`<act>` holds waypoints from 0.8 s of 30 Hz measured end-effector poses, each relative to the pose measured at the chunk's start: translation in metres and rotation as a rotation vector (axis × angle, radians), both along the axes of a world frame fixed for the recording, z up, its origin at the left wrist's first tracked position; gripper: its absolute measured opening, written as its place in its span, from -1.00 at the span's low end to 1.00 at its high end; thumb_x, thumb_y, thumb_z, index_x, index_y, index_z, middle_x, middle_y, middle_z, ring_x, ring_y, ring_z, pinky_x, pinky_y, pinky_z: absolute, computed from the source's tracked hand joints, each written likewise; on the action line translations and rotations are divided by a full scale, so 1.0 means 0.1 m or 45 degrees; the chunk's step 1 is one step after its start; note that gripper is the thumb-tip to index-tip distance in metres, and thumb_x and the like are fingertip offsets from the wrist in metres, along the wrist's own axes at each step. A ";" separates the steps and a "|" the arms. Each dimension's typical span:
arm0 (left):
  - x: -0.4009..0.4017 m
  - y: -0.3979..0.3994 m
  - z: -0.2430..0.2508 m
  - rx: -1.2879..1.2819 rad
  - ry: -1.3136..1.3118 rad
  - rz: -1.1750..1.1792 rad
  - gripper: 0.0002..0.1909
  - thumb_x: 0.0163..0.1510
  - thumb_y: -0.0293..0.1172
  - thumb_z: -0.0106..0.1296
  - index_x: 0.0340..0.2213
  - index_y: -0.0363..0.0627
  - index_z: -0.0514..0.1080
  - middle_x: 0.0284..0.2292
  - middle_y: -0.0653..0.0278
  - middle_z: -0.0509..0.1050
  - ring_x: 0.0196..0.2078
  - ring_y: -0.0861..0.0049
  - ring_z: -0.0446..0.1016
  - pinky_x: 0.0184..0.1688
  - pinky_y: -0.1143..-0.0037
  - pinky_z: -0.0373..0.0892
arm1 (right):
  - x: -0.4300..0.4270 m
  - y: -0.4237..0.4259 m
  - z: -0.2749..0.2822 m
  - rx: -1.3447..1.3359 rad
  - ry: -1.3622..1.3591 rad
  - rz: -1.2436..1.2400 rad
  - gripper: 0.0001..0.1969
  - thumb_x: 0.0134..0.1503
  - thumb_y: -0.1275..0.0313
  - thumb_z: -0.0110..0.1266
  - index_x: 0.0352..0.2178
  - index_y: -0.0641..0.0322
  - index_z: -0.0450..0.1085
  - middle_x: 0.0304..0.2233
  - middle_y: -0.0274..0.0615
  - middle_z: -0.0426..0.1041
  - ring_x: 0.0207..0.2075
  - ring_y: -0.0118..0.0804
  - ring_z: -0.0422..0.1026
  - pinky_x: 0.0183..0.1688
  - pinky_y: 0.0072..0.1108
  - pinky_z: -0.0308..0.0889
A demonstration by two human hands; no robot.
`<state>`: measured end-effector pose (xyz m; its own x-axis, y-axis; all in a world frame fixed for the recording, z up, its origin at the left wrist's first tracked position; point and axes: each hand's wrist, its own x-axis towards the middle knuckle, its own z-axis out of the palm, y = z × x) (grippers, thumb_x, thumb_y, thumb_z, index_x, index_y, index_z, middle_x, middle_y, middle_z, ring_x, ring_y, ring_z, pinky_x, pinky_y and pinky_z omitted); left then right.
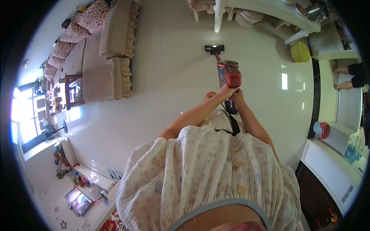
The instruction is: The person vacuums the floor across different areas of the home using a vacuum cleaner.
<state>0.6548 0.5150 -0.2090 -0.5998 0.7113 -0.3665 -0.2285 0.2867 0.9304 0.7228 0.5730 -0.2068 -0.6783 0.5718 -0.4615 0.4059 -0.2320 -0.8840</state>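
A red and black cordless stick vacuum cleaner (232,75) is held in front of my body, its red tube running away from me. Its floor head (214,49), with a light on, rests on the glossy tiled floor (179,69). My left hand (227,91) grips the vacuum just beneath its red rear part. My right hand (238,97) is closed around the handle beside it, the two hands touching. Some fingers are hidden behind the handle. A black strap (234,124) hangs below the hands against my floral clothing.
A sofa (95,66) with spotted cushions stands at left. Top right are a white table (268,10), its legs, a white bucket (249,18) and a yellow bin (300,52). Another person's legs (345,77) show far right, beyond a dark floor strip. White cabinets (326,170) stand lower right.
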 end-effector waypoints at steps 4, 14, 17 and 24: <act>-0.01 0.03 0.36 -0.076 0.023 -0.131 -0.70 -0.09 -0.25 -0.06 -0.33 -0.17 0.31 -0.44 0.28 0.39 -0.39 0.60 0.31 -0.35 0.54 0.26 | 0.05 0.06 0.13 -0.010 0.034 0.035 -0.86 -0.15 0.45 -0.06 -0.53 0.32 0.23 -0.71 -0.28 0.30 -0.72 -0.48 0.27 -0.69 -0.64 0.16; 0.03 0.05 -0.08 0.093 0.137 -0.053 -0.67 -0.18 -0.23 -0.02 -0.42 -0.25 0.33 -0.51 0.13 0.40 -0.44 0.40 0.37 -0.38 0.48 0.27 | 0.09 0.07 0.02 0.160 -0.005 0.090 -0.78 -0.14 0.40 -0.05 -0.45 0.36 0.28 -0.61 -0.18 0.37 -0.60 -0.42 0.34 -0.61 -0.58 0.22; -0.03 0.11 0.09 -0.014 0.074 -0.089 -0.66 -0.18 -0.22 -0.02 -0.42 -0.25 0.33 -0.50 0.11 0.40 -0.43 0.37 0.38 -0.38 0.47 0.28 | 0.02 0.17 -0.10 0.152 -0.080 0.101 -0.76 -0.14 0.39 -0.05 -0.44 0.36 0.28 -0.59 -0.19 0.37 -0.58 -0.43 0.34 -0.60 -0.56 0.22; -0.06 0.20 0.04 -0.072 0.084 -0.055 -0.63 -0.20 -0.22 0.00 -0.38 -0.25 0.31 -0.43 0.08 0.40 -0.34 0.36 0.37 -0.32 0.48 0.26 | -0.02 0.31 -0.33 0.247 -0.126 0.126 -0.77 -0.15 0.34 -0.05 -0.50 0.32 0.31 -0.59 -0.19 0.39 -0.58 -0.37 0.37 -0.58 -0.53 0.23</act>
<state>0.6489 0.5353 -0.2049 -0.5934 0.7160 -0.3678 -0.1538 0.3476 0.9249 0.7205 0.6041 -0.2398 -0.6924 0.5893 -0.4163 0.5048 -0.0166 -0.8631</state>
